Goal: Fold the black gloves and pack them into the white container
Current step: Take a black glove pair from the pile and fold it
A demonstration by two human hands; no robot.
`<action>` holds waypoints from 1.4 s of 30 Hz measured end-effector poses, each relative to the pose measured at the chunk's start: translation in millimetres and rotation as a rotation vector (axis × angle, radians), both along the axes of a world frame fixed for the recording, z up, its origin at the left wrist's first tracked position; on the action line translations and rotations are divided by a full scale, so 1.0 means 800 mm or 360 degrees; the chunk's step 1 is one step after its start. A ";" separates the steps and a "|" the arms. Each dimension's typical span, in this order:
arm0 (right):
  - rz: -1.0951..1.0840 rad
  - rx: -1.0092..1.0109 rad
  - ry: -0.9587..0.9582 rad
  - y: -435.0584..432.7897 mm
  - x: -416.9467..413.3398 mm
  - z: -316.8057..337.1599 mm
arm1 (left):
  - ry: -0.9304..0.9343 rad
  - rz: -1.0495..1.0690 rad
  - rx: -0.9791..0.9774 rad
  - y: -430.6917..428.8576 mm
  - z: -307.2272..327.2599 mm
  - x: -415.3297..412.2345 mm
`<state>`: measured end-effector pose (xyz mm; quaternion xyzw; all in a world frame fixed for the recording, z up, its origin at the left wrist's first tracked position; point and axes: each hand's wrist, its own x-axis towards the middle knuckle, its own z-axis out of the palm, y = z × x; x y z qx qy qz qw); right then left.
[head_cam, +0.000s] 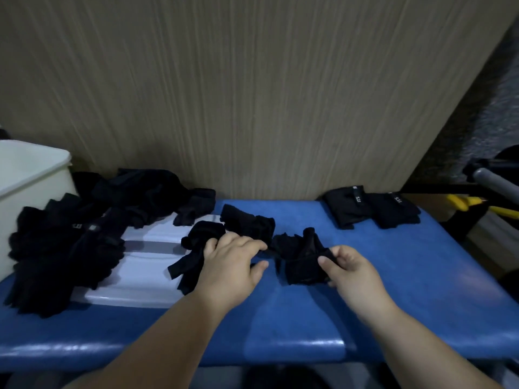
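Your right hand (351, 269) pinches the black glove (300, 261) at its edge on the blue tabletop (365, 318), likely to spread it for folding. Your left hand (230, 265) bears on its other end, grip unclear. The white container (31, 178) sits far left.

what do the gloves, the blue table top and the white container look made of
Gloves: soft matte black knit fabric, seemingly; they crumple limply. Blue table top: probably padded vinyl; glossy highlights along its rounded edge. White container: likely smooth plastic; thin moulded rim.
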<state>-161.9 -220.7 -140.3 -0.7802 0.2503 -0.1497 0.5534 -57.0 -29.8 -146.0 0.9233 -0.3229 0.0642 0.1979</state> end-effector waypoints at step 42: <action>0.0251 0.0092 -0.0109 -0.032 -0.015 -0.002 | 0.0407 -0.0234 -0.0385 -0.051 0.001 -0.039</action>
